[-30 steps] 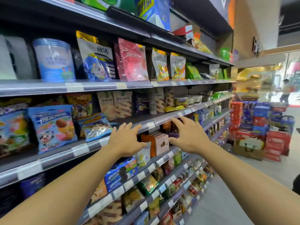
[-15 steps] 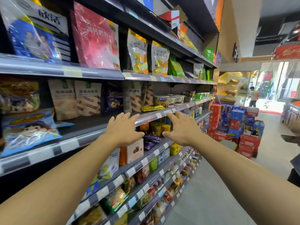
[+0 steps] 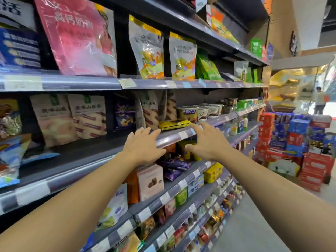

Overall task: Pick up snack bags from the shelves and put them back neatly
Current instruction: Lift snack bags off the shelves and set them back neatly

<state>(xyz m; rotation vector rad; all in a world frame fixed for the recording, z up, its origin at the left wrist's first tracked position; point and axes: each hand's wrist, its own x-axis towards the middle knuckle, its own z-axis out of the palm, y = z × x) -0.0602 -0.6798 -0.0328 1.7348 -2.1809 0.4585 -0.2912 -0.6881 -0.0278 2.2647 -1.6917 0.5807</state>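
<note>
A stack of red and blue cartons [image 3: 298, 142] stood on the floor [image 3: 254, 224] at the far right of the aisle. Beyond it, a person [image 3: 320, 100] stood by a bright, blurred doorway, near a gold-lit display [image 3: 285, 82].

Both bare forearms are extending forward and upward, side by side. The left hand [image 3: 143, 150] is lying palm down, fingers spread and empty. The right hand [image 3: 209, 142] is reaching level with it, fingers splayed, apparently gripping nothing, though its fingertips are blurred.
</note>
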